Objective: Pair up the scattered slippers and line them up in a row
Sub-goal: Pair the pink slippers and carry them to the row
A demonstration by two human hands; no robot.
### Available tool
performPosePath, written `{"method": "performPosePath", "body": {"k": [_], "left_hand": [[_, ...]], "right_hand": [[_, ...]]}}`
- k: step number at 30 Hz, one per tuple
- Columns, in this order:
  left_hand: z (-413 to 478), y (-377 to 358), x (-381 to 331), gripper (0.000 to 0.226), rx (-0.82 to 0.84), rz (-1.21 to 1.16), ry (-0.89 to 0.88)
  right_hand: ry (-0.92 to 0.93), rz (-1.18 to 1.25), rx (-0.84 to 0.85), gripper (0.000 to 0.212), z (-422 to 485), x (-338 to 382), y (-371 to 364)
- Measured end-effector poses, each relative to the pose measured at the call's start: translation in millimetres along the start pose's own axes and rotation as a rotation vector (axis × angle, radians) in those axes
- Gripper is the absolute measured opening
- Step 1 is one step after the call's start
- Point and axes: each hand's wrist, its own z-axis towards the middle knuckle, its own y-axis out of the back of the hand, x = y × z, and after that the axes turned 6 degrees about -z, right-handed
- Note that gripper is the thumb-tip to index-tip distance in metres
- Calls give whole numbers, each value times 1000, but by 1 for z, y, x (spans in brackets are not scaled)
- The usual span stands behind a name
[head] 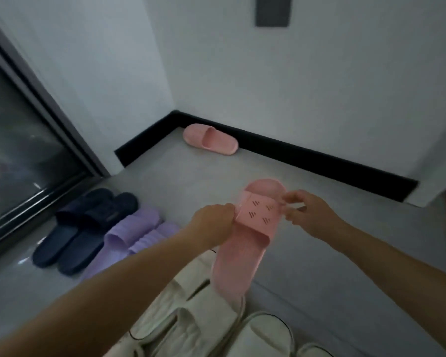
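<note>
Both bare forearms reach forward, the left one from the lower left corner and the right one from the right edge. The left hand point(213, 224) curls its fingers round the left side of the strap of a pink slipper point(242, 253). The right hand point(310, 215) pinches the strap's right side with its thumb and fingertips.
</note>
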Motion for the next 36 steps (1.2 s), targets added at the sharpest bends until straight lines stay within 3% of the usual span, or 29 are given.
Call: {"method": "performPosePath", "body": {"k": [7,14,19,24,32,36], "left_hand": [[65,23,159,29,-50,-192,270],[135,-2,230,29,-65,-403,398],[170,-43,256,60,-5,-402,559],[194,-73,260,62,81,-179,522],[205,-69,260,71,111,-160,515],[208,-79,258,69,157,-180,483]], "right_hand": [[-171,-233,68,58,123,71,-59],[-237,-256,29,56,236,104,-127],[-237,-272,39,55,294,106,-169],[-145,-409,28,44,357,97,-183],[-191,-493,138,56,439,102,-213],[-170,-515,100,56,443,98,-215]]}}
